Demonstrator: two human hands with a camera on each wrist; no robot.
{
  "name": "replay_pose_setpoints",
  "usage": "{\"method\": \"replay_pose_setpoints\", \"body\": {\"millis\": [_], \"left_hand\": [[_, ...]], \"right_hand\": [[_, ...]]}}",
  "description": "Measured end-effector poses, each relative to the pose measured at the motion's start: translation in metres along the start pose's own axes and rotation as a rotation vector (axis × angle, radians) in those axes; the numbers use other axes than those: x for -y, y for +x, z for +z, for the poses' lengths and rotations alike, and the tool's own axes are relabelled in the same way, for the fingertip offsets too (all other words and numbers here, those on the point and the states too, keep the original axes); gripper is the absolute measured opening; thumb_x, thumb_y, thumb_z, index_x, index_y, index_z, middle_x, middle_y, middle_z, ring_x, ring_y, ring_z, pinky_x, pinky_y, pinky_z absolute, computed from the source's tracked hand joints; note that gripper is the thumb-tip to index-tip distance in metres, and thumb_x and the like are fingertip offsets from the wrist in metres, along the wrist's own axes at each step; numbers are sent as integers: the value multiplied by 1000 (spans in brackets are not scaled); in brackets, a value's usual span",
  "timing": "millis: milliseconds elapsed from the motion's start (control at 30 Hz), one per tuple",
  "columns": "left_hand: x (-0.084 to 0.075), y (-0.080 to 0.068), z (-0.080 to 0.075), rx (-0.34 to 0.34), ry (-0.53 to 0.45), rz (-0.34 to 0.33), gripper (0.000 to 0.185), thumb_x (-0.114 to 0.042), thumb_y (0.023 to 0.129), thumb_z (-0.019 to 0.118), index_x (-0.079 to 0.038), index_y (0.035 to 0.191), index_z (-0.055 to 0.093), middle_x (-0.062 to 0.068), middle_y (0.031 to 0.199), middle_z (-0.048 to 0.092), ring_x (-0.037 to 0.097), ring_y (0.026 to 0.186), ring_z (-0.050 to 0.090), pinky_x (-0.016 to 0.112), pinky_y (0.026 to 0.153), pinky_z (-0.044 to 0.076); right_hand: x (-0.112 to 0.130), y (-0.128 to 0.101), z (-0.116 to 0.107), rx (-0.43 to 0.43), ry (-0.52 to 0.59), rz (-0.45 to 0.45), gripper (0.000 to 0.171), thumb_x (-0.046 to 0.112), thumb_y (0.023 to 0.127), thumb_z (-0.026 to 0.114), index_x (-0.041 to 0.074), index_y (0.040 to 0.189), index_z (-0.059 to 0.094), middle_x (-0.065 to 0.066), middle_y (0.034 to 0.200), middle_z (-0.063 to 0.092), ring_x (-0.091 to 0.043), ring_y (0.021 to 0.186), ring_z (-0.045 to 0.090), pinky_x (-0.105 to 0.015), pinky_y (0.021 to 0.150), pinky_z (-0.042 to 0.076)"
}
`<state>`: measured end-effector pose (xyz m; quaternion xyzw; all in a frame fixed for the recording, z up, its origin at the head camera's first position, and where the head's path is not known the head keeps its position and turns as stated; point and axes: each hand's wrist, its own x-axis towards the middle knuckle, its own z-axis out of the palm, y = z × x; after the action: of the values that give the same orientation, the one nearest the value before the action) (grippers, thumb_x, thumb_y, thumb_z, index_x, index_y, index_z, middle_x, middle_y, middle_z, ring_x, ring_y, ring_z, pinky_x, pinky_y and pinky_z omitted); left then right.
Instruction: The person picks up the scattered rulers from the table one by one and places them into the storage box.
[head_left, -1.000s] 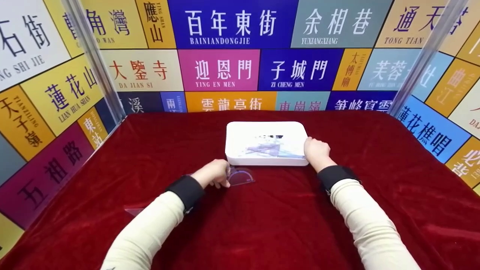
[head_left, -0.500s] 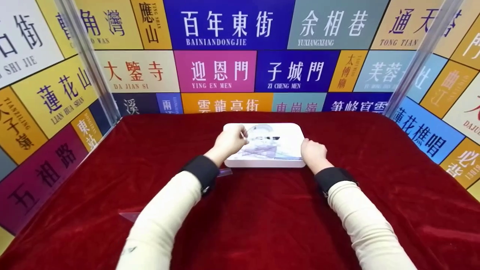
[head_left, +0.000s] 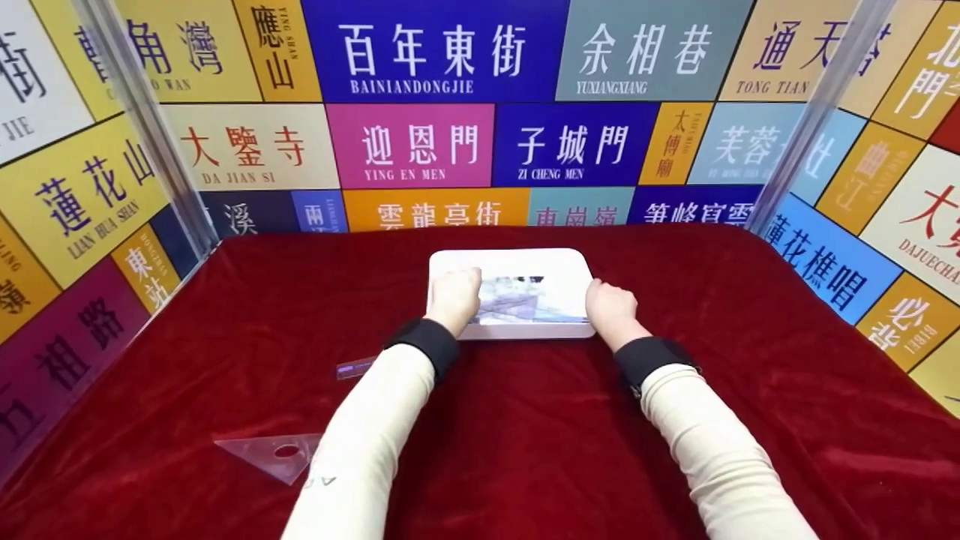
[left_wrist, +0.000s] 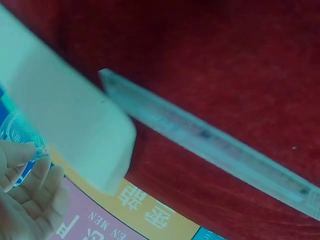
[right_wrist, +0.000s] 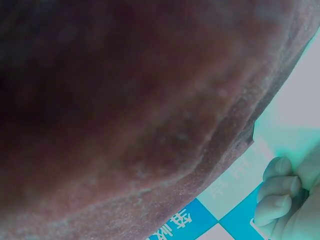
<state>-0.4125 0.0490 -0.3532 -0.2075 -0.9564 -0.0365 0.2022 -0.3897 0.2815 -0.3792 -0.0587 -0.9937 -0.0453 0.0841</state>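
My left hand (head_left: 454, 296) is over the left end of a shallow white tray (head_left: 510, 261). In the left wrist view its thumb and fingers pinch a clear protractor (left_wrist: 17, 131) with blue markings, just above the tray's edge; from the head the hand hides it. My right hand (head_left: 611, 304) grips the tray's right rim, and its curled fingers (right_wrist: 280, 185) show beside the white wall in the right wrist view. Inside the tray lie clear, purplish drawing tools (head_left: 514, 304), overlapping one another. A clear ruler (left_wrist: 210, 142) lies on the cloth near the tray's left side, partly behind my left sleeve.
A clear triangular set square (head_left: 274, 454) with a round hole lies at the front left, partly covered by my left sleeve. Dark red cloth (head_left: 525, 435) covers the table. Panels with printed place names (head_left: 420, 146) stand behind, and clear upright posts rise at both back corners.
My left hand has picked the protractor up from the cloth in front of the tray and carried it up over the tray, then to its left end. The right hand keeps its grip on the rim.
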Motion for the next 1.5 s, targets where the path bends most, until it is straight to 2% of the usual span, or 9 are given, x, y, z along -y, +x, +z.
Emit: {"method": "replay_pose_setpoints", "body": {"millis": [100, 267, 600, 733, 867, 1067, 1200, 1333, 1500], "left_hand": [[-1, -1, 6, 67, 50, 25, 11, -10, 71, 56, -10, 82, 57, 6, 77, 61, 23, 71, 57, 37, 55, 45], [-2, -3, 9, 129, 74, 42, 14, -11, 69, 60, -10, 83, 58, 6, 80, 62, 24, 73, 57, 37, 56, 45], [1, -2, 11, 220, 159, 140, 14, -5, 74, 50, -11, 84, 59, 5, 84, 61, 20, 80, 56, 38, 60, 46], [9, -2, -3, 198, 72, 133, 17, -3, 73, 51, -9, 86, 59, 8, 85, 61, 23, 82, 55, 39, 68, 44], [22, -5, -38, 125, -101, 40, 21, -6, 74, 53, -14, 93, 59, 4, 90, 61, 23, 81, 56, 38, 65, 45], [57, -33, -91, -77, -241, 14, 18, -16, 77, 55, -16, 94, 59, 2, 89, 62, 22, 79, 57, 38, 61, 44], [81, -61, -107, -129, -250, 23, 19, -18, 75, 59, -15, 94, 58, 2, 88, 62, 21, 79, 57, 38, 62, 44], [100, -87, -103, -86, -256, 15, 22, -16, 72, 62, -13, 94, 58, 5, 86, 62, 23, 75, 57, 40, 59, 44], [116, -111, -82, 83, -245, -10, 26, -15, 69, 63, -10, 94, 58, 7, 80, 60, 23, 71, 56, 40, 57, 43]], "right_hand": [[1, 0, -1, 2, -6, -3, 33, 3, 84, 33, -8, 114, 42, -22, 95, 56, -34, 80, 55, -46, 57, 44], [0, 0, -2, -3, -15, -8, 33, 3, 84, 34, -8, 115, 41, -23, 95, 56, -34, 80, 55, -46, 58, 44], [2, 0, 2, -27, 16, 9, 30, 3, 83, 34, -6, 110, 46, -21, 92, 57, -34, 78, 56, -46, 54, 44], [3, 0, 2, -35, 18, 0, 30, 2, 83, 34, -7, 109, 46, -22, 91, 57, -34, 78, 56, -46, 54, 44], [0, 0, 1, -19, 14, -6, 31, 2, 83, 35, -7, 110, 44, -22, 92, 57, -34, 79, 55, -46, 56, 44], [0, -1, 2, -21, 21, -9, 30, 2, 83, 35, -7, 109, 45, -22, 91, 57, -35, 78, 55, -46, 56, 44], [0, -1, 2, -18, 26, -8, 29, 2, 82, 35, -7, 108, 46, -22, 90, 57, -35, 77, 55, -45, 54, 44], [-1, 0, 0, 4, 24, -7, 32, 2, 82, 37, -8, 112, 43, -23, 93, 56, -35, 78, 55, -45, 53, 44], [-2, 0, 1, 19, 26, -12, 36, 2, 81, 39, -8, 115, 40, -23, 94, 56, -35, 78, 55, -45, 54, 44]]}}
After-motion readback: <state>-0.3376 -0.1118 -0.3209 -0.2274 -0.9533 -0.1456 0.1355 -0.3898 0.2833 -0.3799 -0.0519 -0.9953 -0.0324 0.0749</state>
